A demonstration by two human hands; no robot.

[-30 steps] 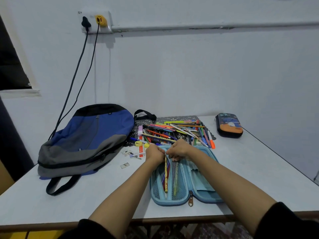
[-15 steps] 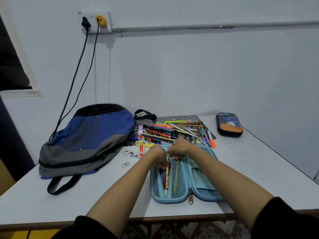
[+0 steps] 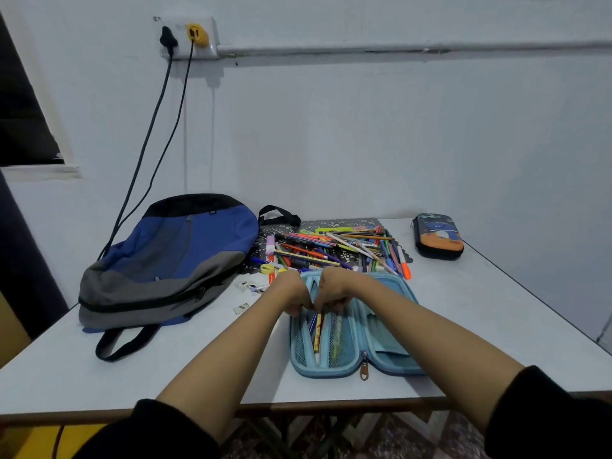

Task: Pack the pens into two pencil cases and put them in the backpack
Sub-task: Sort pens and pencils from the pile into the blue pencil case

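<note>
Left hand (image 3: 293, 294): seen over the far end of the open pencil case, knuckles up and fingers curled downward. What is pinched under them cannot be told.
Right hand (image 3: 332, 291): held just beside the left hand, the two touching at the knuckles. Its fingers are likewise curled down at the upper edge of the mesh pocket, and its grip is hidden.
Open pencil case (image 3: 387, 329): a light blue case laid flat and unzipped on the desk (image 3: 480, 309) near the front edge. Its two halves are spread and its zipper pull (image 3: 364, 372) hangs at the near end.
Mesh pocket (image 3: 299, 349): found in the left half of the case. A yellow patterned pencil (image 3: 318, 332) is lodged in it, with its top end hidden beneath the hands. A green pencil (image 3: 337, 336) is seen behind the mesh to its right.
Pens (image 3: 334, 250): heaped loosely in many colours just beyond the open case, on a dark patterned mat (image 3: 331, 223). An orange marker (image 3: 404, 266) is placed at the heap's right edge.
Second pencil case (image 3: 437, 236): a dark case with an orange and blue print, zipped up and set at the far right of the desk, well apart from the heap.
Backpack (image 3: 172, 260): a blue, grey and black bag laid flat on the left of the desk. One strap is draped toward the front edge.
Small items: a yellow ring (image 3: 267, 269) and a few scraps (image 3: 241, 308) are scattered between the backpack and the case.
Wall: a socket (image 3: 188, 36) is mounted high up, from which two dark cables (image 3: 145, 144) are run down behind the backpack.
</note>
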